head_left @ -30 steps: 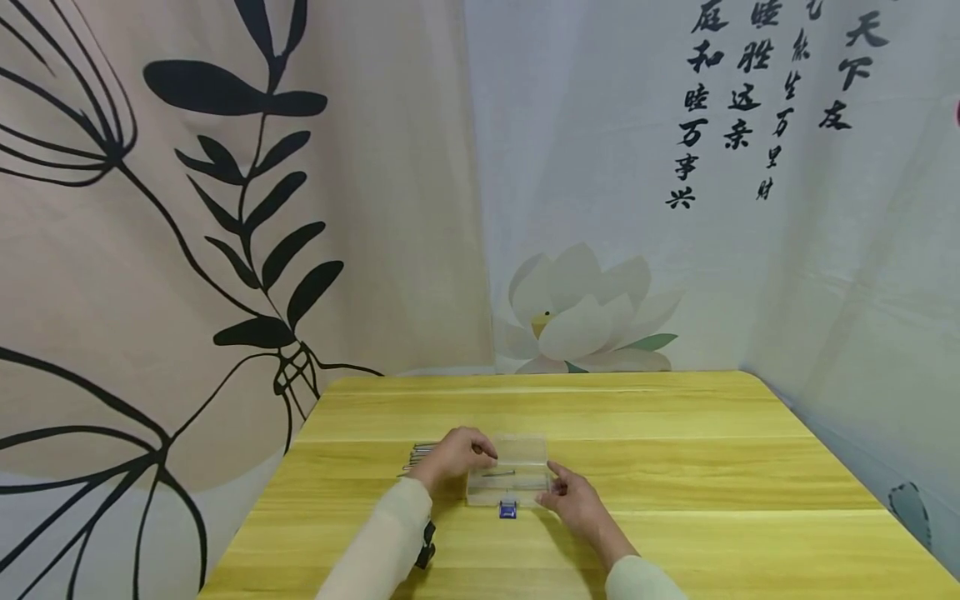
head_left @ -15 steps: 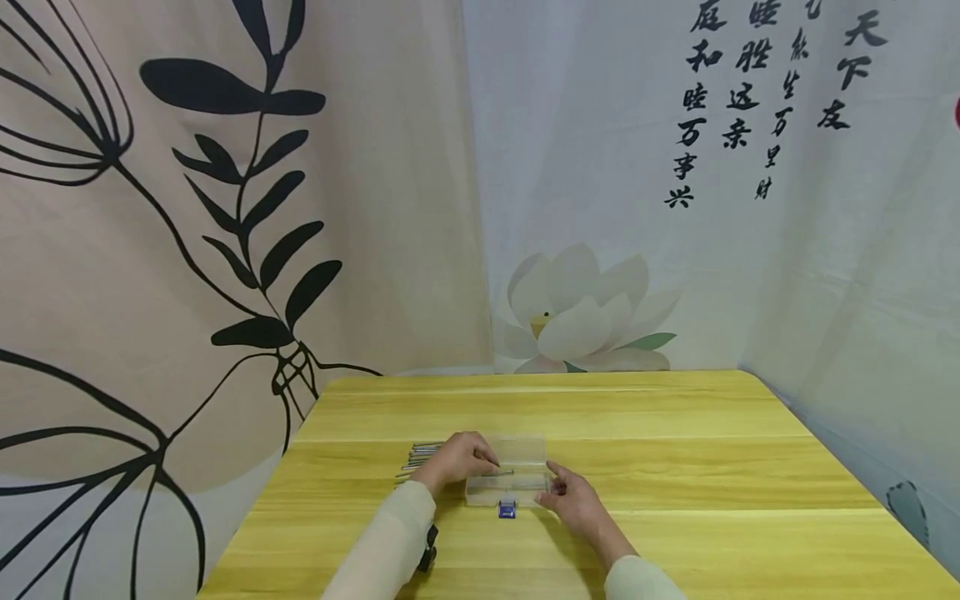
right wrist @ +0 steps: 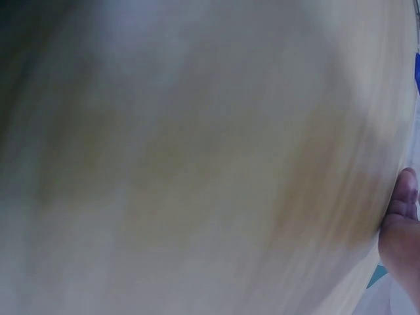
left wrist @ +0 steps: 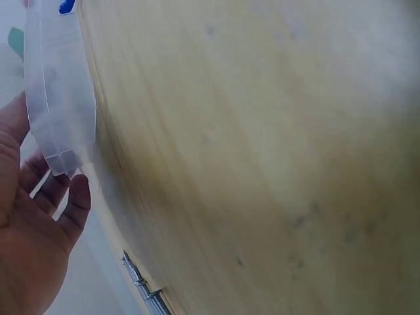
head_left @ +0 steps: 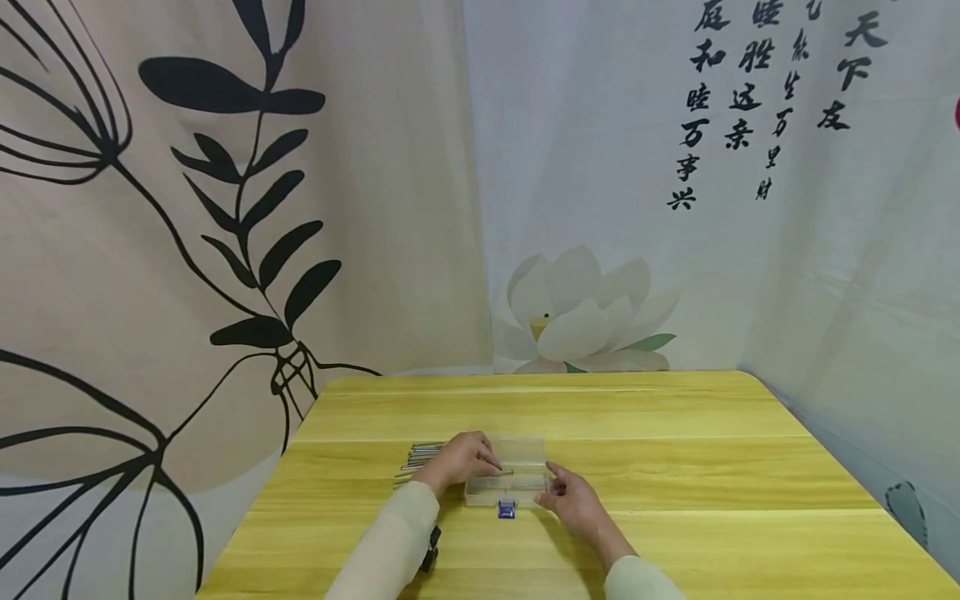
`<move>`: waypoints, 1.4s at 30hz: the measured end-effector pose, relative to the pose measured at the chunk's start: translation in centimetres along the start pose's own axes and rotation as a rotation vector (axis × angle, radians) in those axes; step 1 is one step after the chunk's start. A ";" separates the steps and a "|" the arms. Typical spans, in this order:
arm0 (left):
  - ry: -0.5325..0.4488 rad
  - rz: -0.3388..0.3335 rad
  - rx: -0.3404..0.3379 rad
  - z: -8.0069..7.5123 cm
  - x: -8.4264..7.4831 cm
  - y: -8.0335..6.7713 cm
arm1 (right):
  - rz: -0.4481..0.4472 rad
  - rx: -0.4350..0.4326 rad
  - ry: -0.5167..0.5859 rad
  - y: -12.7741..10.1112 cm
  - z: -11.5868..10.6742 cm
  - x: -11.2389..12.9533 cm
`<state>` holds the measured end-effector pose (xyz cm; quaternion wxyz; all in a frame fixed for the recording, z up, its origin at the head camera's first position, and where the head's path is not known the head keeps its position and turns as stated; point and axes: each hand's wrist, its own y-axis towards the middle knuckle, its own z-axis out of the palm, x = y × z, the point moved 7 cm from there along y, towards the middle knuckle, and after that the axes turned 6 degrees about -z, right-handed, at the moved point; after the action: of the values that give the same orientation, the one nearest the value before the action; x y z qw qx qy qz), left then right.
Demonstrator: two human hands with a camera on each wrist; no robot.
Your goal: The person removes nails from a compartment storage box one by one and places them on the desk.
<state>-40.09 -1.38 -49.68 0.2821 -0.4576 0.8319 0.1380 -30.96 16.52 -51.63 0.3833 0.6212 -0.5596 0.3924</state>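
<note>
A clear plastic box [head_left: 480, 493] lies with its lid [head_left: 521, 451] tipped back; a blue latch [head_left: 507, 509] hangs at its front. My left hand [head_left: 461, 460] reaches over the box's left part, fingertips pinching a thin metal nail [head_left: 507, 473] whose right end shows inside. In the left wrist view the box's end [left wrist: 62, 98] rises beside the curled fingers [left wrist: 79, 197]. My right hand [head_left: 573, 500] grips the box's right end, thumb in front and fingers behind. Its fingers [right wrist: 407, 187] show only at the edge of the right wrist view.
Several nails [head_left: 422, 454] lie in a row on the wooden table [head_left: 675, 467], just left of my left hand; pointed nail tips [left wrist: 138, 275] show in the left wrist view. A printed curtain [head_left: 405, 208] hangs behind the table.
My left hand has moved slightly right and down, its fingertips coming onto the nail in the box. The right hand and the box have stayed put.
</note>
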 end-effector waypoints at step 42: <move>-0.158 0.026 -0.006 -1.2 -0.8 0.1 | -0.022 -0.016 -0.018 -0.2 0.1 0.3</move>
<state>-40.21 -1.40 -48.29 0.3435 -0.4353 0.8125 0.1799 -30.78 16.32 -51.37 0.3873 0.6280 -0.5592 0.3780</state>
